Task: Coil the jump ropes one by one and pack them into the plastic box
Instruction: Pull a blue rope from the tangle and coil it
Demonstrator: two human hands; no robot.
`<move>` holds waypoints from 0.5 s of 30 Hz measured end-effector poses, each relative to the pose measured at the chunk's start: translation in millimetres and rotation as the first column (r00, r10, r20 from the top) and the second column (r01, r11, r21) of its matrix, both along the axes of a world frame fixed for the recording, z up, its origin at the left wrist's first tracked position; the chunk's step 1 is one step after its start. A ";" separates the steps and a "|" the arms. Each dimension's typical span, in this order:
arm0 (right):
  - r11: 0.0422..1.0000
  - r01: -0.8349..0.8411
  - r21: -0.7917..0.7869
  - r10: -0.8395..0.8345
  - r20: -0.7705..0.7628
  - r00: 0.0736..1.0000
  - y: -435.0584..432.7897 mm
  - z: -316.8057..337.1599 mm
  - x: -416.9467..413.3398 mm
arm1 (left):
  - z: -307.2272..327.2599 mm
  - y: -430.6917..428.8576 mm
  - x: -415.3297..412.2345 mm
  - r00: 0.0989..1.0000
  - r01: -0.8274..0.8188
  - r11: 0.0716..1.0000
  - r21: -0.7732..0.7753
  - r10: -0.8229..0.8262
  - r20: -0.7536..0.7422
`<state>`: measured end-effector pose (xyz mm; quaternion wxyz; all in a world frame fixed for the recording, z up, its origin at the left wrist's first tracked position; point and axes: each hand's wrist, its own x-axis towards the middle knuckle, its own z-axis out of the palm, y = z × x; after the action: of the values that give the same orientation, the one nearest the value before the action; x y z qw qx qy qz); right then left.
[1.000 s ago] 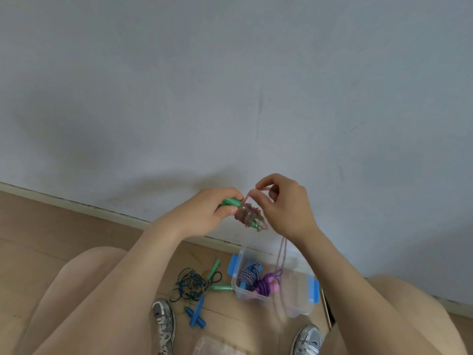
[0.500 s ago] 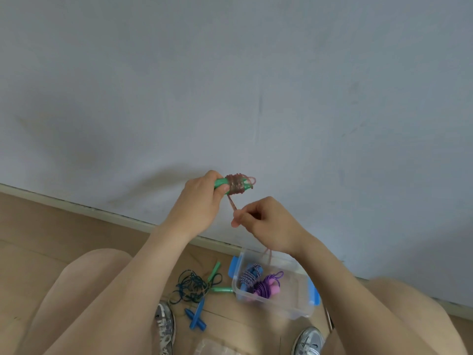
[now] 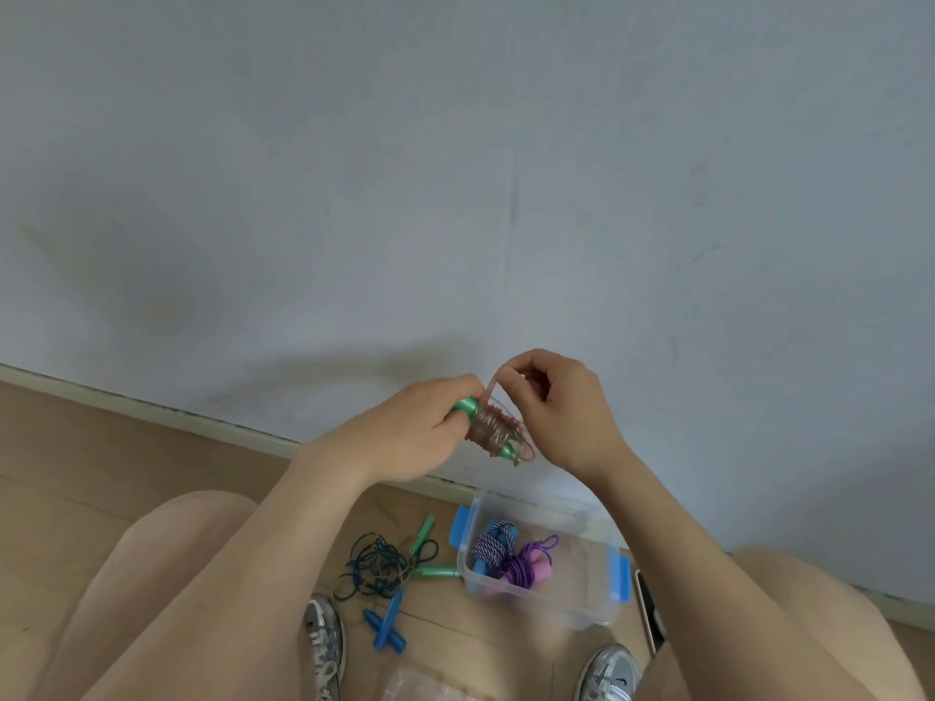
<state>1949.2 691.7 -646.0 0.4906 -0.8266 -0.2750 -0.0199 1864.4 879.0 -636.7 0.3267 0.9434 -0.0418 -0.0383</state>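
Note:
My left hand [image 3: 405, 432] grips the green handles of a jump rope [image 3: 493, 431] whose brownish clear cord is wound tightly round them. My right hand [image 3: 561, 412] pinches the free end of that cord just above the coil. Both hands are raised in front of the wall. Below them on the floor stands the clear plastic box [image 3: 587, 594] with blue latches, holding a coiled blue-and-white striped rope [image 3: 488, 543] and a coiled purple rope [image 3: 521, 569] with pink handles.
Left of the box on the wooden floor lie a tangled dark teal rope [image 3: 377, 569] with green handles [image 3: 435, 571] and a pair of blue handles [image 3: 387, 624]. My knees and grey sneakers [image 3: 324, 640] frame the box. A clear lid [image 3: 420, 688] lies at the bottom edge.
My right hand rose from below the coil to above it, carrying the cord's end over the handles. My left hand dropped and tilted the handles slightly to the right.

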 end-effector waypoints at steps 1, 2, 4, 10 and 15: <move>0.999 0.027 0.026 -0.027 -0.030 0.999 -2.4 -1.4 4.5 | 2.3 -2.1 -1.5 1.000 0.005 0.999 -0.041 -0.005 -0.002; 0.997 0.047 0.055 -0.044 -0.070 0.997 -4.8 -2.1 8.2 | 4.5 -3.5 -2.6 1.000 0.011 0.997 -0.079 -0.010 0.010; 0.988 0.062 0.138 -0.035 -0.192 0.981 -8.8 -1.2 12.1 | 8.6 -3.7 -3.6 0.997 0.011 0.990 -0.140 -0.001 0.073; 0.998 -0.025 0.060 0.048 -0.423 0.905 -8.0 -8.1 8.6 | 6.3 1.0 -2.1 0.977 -0.111 0.947 -0.302 0.159 0.140; 0.986 -0.156 0.058 0.163 -0.537 0.828 7.2 -10.1 -11.6 | 4.8 1.6 3.8 0.911 -0.236 0.918 -0.318 0.323 0.257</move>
<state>1937.6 698.9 -656.1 0.5529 -0.7700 -0.1938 0.2529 1868.2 880.6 -631.9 0.4483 0.8783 0.0399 0.1615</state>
